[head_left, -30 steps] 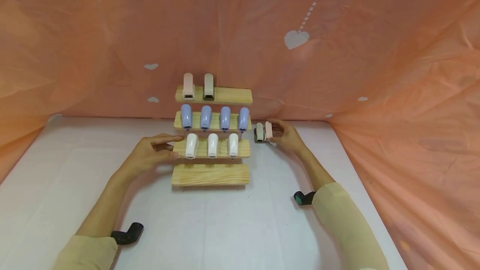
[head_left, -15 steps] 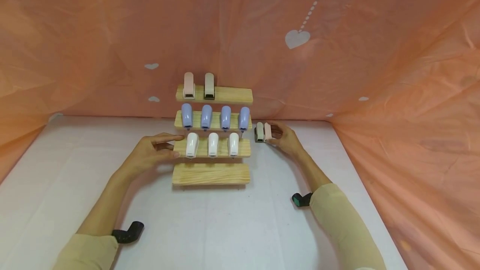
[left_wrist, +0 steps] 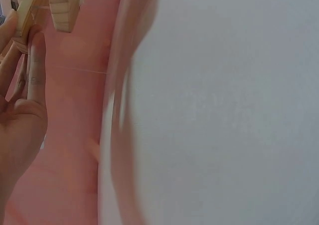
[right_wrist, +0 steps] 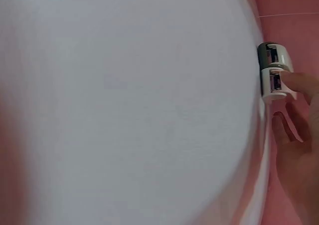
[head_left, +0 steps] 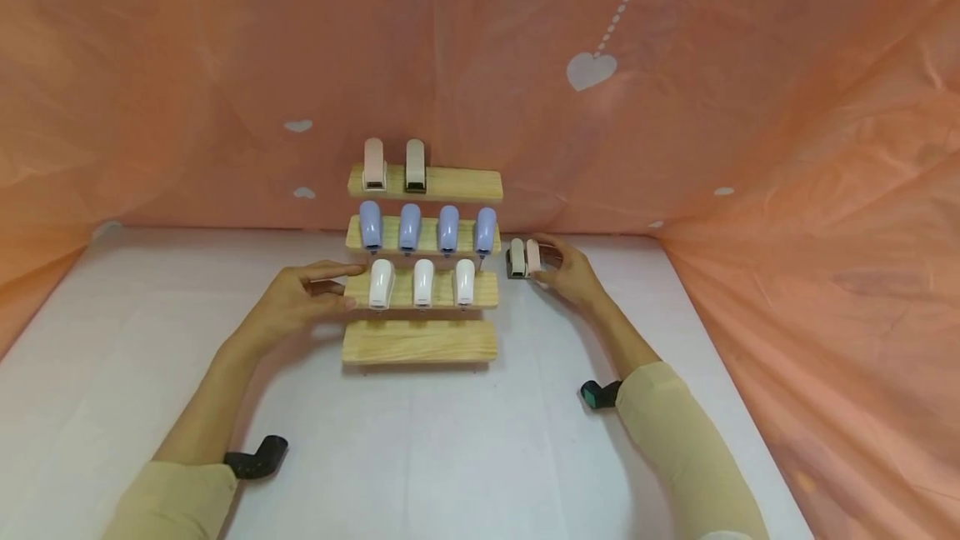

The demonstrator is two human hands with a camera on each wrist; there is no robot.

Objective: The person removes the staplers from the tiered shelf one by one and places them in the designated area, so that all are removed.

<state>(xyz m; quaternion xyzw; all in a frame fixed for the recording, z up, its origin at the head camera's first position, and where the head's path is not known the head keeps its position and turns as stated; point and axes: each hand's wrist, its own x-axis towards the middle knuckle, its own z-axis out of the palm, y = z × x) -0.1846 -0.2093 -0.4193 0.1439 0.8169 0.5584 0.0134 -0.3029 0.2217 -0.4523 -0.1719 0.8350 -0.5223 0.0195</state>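
Observation:
A tiered wooden rack (head_left: 420, 342) holds small staplers. My left hand (head_left: 296, 302) grips the left end of its third board, thumb in front and fingers behind; the left wrist view shows this hand (left_wrist: 22, 105) at the board's end. Right of the rack, a pink stapler (head_left: 533, 257) and a grey-green stapler (head_left: 517, 257) stand side by side on the table. My right hand (head_left: 570, 273) holds the pink stapler between thumb and fingers. In the right wrist view the thumb lies on the pink stapler (right_wrist: 273, 88), which touches the grey-green one (right_wrist: 283, 54).
On the top board are another pink stapler (head_left: 374, 163) and another grey-green one (head_left: 416, 163). Several purple staplers (head_left: 409, 227) line the second board; three white ones (head_left: 423, 283) stand on the third. Orange cloth (head_left: 225, 65) hangs behind the white table (head_left: 420, 457).
The pink stapler in my right hand has edged left and straightened against the grey-green one. My left hand stays on the board. The head view has shifted slightly.

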